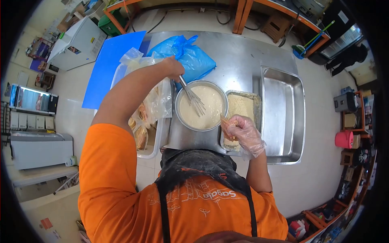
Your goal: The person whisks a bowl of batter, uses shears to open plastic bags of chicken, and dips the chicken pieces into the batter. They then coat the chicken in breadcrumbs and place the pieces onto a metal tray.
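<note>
My bare left hand [173, 68] is closed around the handle of a whisk [194, 101]. The whisk's wires slant down into pale, runny batter [210, 107] inside a round metal pan [178, 115]. On the other side, my right hand [246, 135] wears a clear plastic glove and grips a piece of raw chicken [227, 128]. It is just above the near end of a rectangular tray [259, 106] of yellowish crumbs [240, 104], beside the pan. Under my left arm stands a white tub [153, 152] with chicken pieces [141, 137] and clear plastic bags [164, 97].
A tied blue plastic bag [198, 60] lies behind the pan on the steel table [243, 52]. A blue board [109, 69] is at the far left. To the right is a deep steel pan [281, 117]. Someone in dark clothes [349, 57] stands at the far right.
</note>
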Demonstrator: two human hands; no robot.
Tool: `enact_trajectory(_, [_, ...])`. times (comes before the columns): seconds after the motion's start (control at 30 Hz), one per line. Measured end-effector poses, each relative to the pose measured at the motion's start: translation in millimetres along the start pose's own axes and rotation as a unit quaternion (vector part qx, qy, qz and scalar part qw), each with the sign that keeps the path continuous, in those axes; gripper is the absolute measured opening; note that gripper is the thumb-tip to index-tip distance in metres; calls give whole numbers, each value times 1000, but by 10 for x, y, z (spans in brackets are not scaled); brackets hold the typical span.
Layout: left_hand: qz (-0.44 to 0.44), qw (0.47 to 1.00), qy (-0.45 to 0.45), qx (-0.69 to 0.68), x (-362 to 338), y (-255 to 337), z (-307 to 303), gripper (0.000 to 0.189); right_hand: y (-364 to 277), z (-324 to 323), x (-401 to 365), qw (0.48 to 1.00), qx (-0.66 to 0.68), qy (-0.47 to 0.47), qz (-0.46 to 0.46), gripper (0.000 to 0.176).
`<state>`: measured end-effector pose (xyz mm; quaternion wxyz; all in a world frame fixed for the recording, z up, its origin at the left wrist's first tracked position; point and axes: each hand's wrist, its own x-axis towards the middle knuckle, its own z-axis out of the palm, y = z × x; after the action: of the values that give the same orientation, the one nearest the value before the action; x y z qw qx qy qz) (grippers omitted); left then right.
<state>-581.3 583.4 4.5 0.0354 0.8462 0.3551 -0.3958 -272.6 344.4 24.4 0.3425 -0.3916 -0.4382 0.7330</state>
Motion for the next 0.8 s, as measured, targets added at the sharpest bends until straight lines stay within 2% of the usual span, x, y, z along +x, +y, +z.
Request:
enact_trajectory(0.13, [-8,998,49,-29,-201,21,-162,34,-93,-1,40,1000,-22,2,-1,3])
enact_trajectory(0.23, [-47,997,58,-20,-340,134,-183,36,-121,5,65,998,-57,0,16,3])
enact_trajectory(0.33, [-18,990,133,36,-376,182,-174,37,-85,13,99,997,-74,-10,25,5])
enact_trajectory(0.43, [-10,987,153,54,-616,363,-430,31,-113,12,143,993,-117,-15,29,7])
enact_trajectory(0.63, [-106,976,169,82,-875,681,-604,13,-181,91,235,992,-121,-34,21,8])
enact_trajectory(0.8, [-124,980,126,93,-685,749,-478,12,-150,137,330,992,-118,-30,29,9])
